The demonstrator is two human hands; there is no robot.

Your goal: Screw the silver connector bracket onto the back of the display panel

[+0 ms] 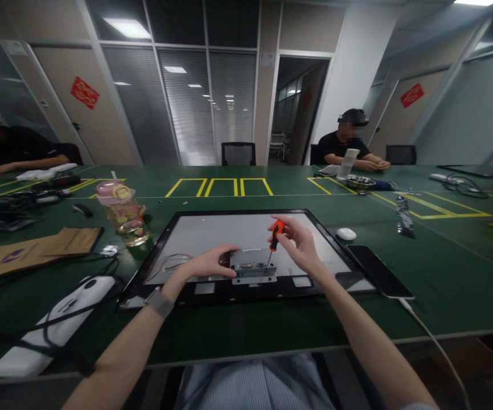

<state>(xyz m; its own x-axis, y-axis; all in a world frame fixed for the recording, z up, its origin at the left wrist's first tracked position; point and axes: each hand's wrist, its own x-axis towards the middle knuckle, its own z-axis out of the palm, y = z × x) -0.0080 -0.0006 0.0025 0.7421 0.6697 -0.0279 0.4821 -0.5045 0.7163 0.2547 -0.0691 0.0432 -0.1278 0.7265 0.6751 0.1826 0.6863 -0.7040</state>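
An orange and black screwdriver is gripped by the handle in my right hand. Its shaft slants down, the tip reaching the right part of a metal bracket with a small circuit board in it. My left hand holds the bracket's left end between thumb and fingers. Under both hands lies a flat display panel with a black frame and a pale grey back. Thin wires run over the panel left of the bracket. The exact contact of the screwdriver tip is too small to make out.
A white power strip with black cables, a paper bag and a drink cup stand left. At right are a phone on a cable, a white earbud case and a metal bowl. Two people sit across the table.
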